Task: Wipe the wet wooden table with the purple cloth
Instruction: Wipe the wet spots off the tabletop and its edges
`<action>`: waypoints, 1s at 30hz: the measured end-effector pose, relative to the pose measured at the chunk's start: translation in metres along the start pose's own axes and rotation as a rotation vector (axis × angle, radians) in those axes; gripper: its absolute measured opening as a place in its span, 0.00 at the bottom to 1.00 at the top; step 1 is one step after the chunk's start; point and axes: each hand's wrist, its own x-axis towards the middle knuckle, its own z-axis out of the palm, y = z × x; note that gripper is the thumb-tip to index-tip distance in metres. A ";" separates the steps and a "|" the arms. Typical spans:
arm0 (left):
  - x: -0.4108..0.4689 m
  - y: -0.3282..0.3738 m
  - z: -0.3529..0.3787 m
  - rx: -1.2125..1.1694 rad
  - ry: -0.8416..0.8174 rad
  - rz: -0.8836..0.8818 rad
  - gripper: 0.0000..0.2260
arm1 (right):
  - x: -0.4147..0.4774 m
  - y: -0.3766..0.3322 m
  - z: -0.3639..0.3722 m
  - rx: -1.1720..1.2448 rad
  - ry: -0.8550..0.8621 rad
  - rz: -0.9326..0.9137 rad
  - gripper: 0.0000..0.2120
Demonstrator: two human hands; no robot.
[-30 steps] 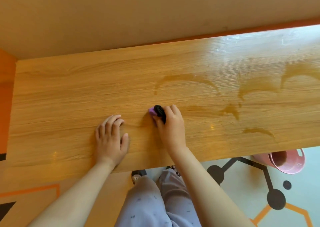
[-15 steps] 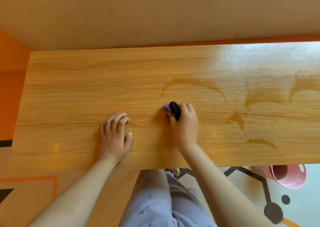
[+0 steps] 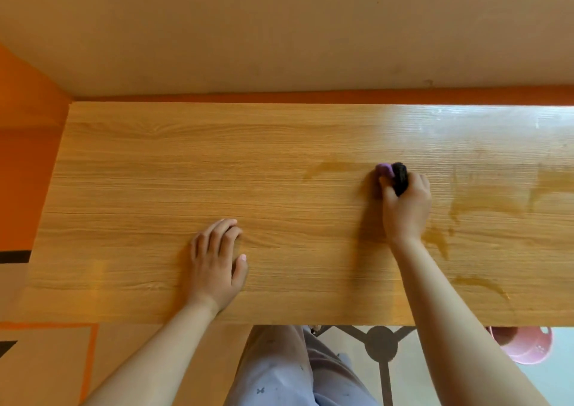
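The wooden table (image 3: 139,188) fills the middle of the view. Dark wet streaks (image 3: 484,207) cross its right half, and one arc (image 3: 329,168) lies left of the cloth. My right hand (image 3: 405,208) presses a bunched purple cloth (image 3: 385,169) with a black part (image 3: 400,177) onto the table, fingers closed around it. Only the cloth's front tip shows past my fingers. My left hand (image 3: 217,263) rests flat on the dry wood near the front edge, fingers slightly apart, holding nothing.
A beige wall (image 3: 279,33) with an orange strip runs along the table's far edge. An orange wall (image 3: 25,157) stands at the left. A pink bucket (image 3: 525,345) sits on the floor under the table's front right. My legs show below the front edge.
My right hand has slid the cloth away from me and to the right, over the arc-shaped streak. My left hand stays flat in place. The head view has shifted.
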 end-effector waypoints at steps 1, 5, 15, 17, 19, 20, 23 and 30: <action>0.000 0.000 0.000 -0.003 0.002 0.001 0.18 | -0.001 -0.001 0.000 -0.012 0.008 0.009 0.09; 0.000 -0.001 -0.001 -0.006 -0.007 -0.002 0.18 | -0.035 -0.036 0.027 0.020 -0.089 -0.104 0.08; 0.000 -0.002 -0.001 0.005 -0.033 -0.016 0.19 | -0.044 -0.097 0.069 0.081 -0.350 -0.355 0.12; 0.000 -0.001 -0.001 -0.005 -0.023 -0.012 0.19 | -0.016 -0.074 0.051 0.063 -0.264 -0.261 0.10; 0.001 -0.001 -0.001 -0.015 -0.017 -0.012 0.19 | 0.010 -0.050 0.030 0.014 -0.177 -0.155 0.10; 0.001 -0.001 -0.001 -0.015 -0.018 -0.013 0.19 | 0.020 -0.038 0.020 -0.015 -0.144 -0.109 0.10; 0.001 -0.001 -0.001 -0.014 -0.022 -0.013 0.19 | 0.031 -0.021 0.004 -0.060 -0.068 0.008 0.11; 0.000 -0.001 -0.001 -0.020 -0.019 -0.010 0.18 | -0.016 -0.093 0.062 0.037 -0.205 -0.143 0.11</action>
